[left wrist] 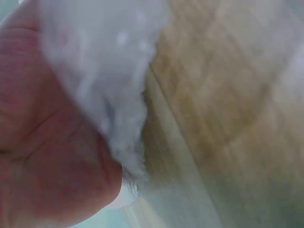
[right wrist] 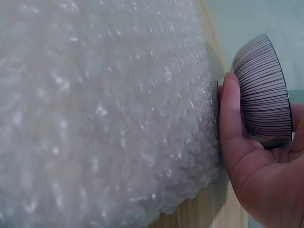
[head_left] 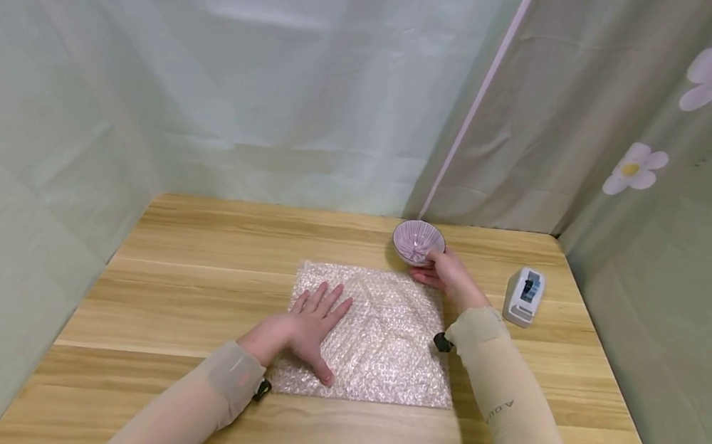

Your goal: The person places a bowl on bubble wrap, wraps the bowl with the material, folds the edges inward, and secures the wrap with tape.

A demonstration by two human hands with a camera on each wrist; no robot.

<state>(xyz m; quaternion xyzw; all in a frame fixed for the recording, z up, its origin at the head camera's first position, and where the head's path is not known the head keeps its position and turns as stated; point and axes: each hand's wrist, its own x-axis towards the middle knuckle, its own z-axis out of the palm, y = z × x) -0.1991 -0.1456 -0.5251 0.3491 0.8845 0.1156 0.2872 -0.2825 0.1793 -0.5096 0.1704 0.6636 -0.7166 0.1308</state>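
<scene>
In the lower centre of the frame, a sheet of clear bubble wrap (head_left: pixel 391 354) lies on the light brown wooden table (head_left: pixel 180 312). The left hand (head_left: pixel 309 328) rests on its left part, with the fingers spread wide. Farther, at the right of the frame, stands a grey tape dispenser (head_left: pixel 517 312). Above the wrap's upper right corner, the right hand (head_left: pixel 452 275) holds a small round bowl with thin dark stripes (head_left: pixel 415 236), thumb over the rim, fingers below. Behind hangs a pale green curtain (head_left: pixel 316 104).

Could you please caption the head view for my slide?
Left hand spread on bubble wrap, right hand holding a bowl.
</scene>
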